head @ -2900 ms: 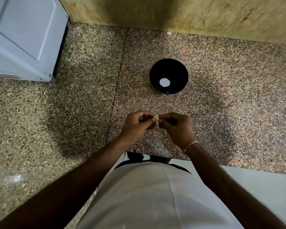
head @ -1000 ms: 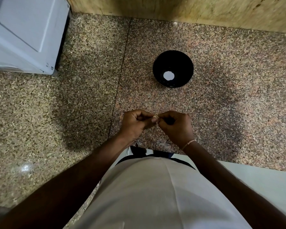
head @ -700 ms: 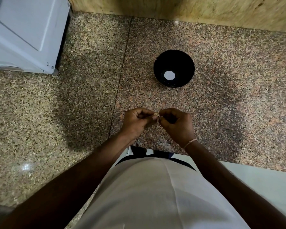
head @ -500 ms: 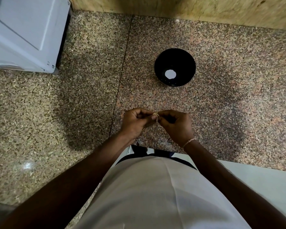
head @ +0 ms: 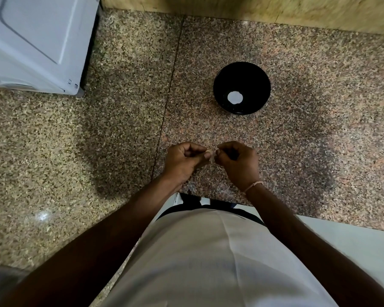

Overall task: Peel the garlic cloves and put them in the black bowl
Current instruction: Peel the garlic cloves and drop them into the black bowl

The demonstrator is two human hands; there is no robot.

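- Garlic clove point(head: 212, 154): one, small and pale, held over the speckled stone counter point(head: 319, 151) between my two hands, near my body. Papery skin appears partly loose at its edges; how much is off I cannot tell.
- My left hand point(head: 184, 161): fingers curled, thumb and fingertips pinching the clove's left side.
- My right hand point(head: 238, 162): fingers curled, pinching the clove's right side, apparently at the skin. A thin thread band point(head: 253, 186) sits on that wrist.
- Black bowl point(head: 242, 70): on the counter, far from my hands and a little to the right, well apart from them. Inside, a single round white patch at the bottom; whether that is a reflection or an object I cannot tell. No peeled cloves plainly visible in it.
- Progress, as I judge it: early. This clove is mid-peel; stripping it and dropping it in the bowl remain. No other cloves are in view.
- White appliance point(head: 36, 41): far left, on the counter.
- Brands, labels, writing: none readable anywhere.
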